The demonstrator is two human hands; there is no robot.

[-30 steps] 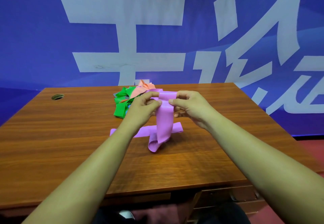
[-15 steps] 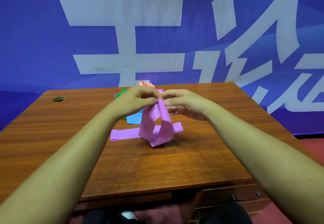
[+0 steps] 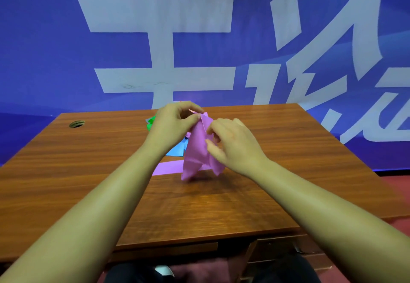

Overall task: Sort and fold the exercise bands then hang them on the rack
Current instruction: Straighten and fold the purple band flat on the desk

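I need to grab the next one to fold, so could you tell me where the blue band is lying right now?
In the head view, the blue band lies on the wooden table just left of centre, partly hidden under the left hand, beside the hanging purple band.

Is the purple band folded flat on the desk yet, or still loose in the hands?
Still loose: the purple band hangs doubled from the left hand, the right hand pinching its side, one tail lying on the desk.

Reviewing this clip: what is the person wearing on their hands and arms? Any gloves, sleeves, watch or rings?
Nothing shows. The left hand and right hand are bare, without gloves, and both forearms are uncovered up to the frame edge, so no sleeve appears. No watch, wristband or ring is visible, though the picture is a little soft at the fingers.
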